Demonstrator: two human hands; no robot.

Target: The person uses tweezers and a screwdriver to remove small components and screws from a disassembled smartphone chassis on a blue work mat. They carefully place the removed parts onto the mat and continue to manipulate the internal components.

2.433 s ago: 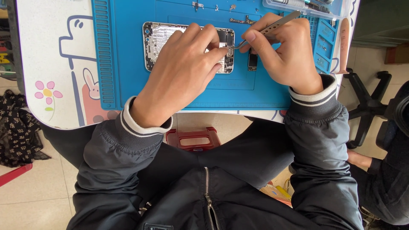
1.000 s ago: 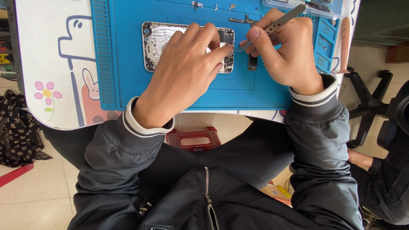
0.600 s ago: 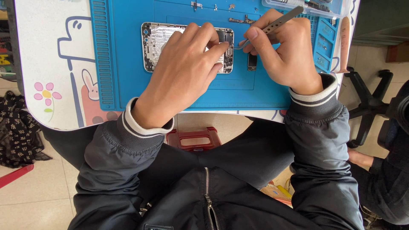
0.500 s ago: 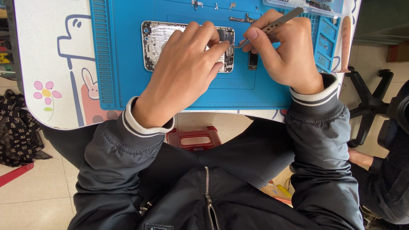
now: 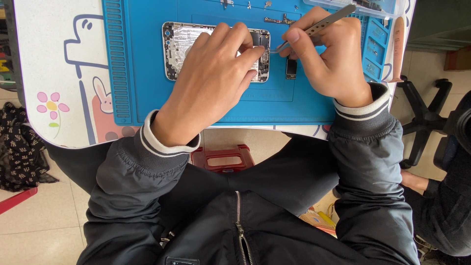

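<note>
The opened phone (image 5: pixel 216 51) lies flat, insides up, near the far middle of the blue work mat (image 5: pixel 147 98), which covers most of the small white table (image 5: pixel 59 73) with its cartoon drawing. The left hand (image 5: pixel 211 88) is spread palm down over the phone, fingers pressing along its right end, a hold that looks meant to keep the light shell from sliding while fine work goes on at that edge. The right hand (image 5: pixel 328 59) is pinched shut on a pair of metal tweezers (image 5: pixel 314 29), held like a pen between thumb and forefinger; the tips reach the phone's right end, just beside the left fingertips (image 5: pixel 255 51), though whether they grip anything is too small to tell. A small dark part (image 5: pixel 291 67) rests on the mat just right of the phone, probably set aside within easy reach. Tiny screws and brackets (image 5: pixel 279 20) sit along the mat's far edge, apart from the work.
</note>
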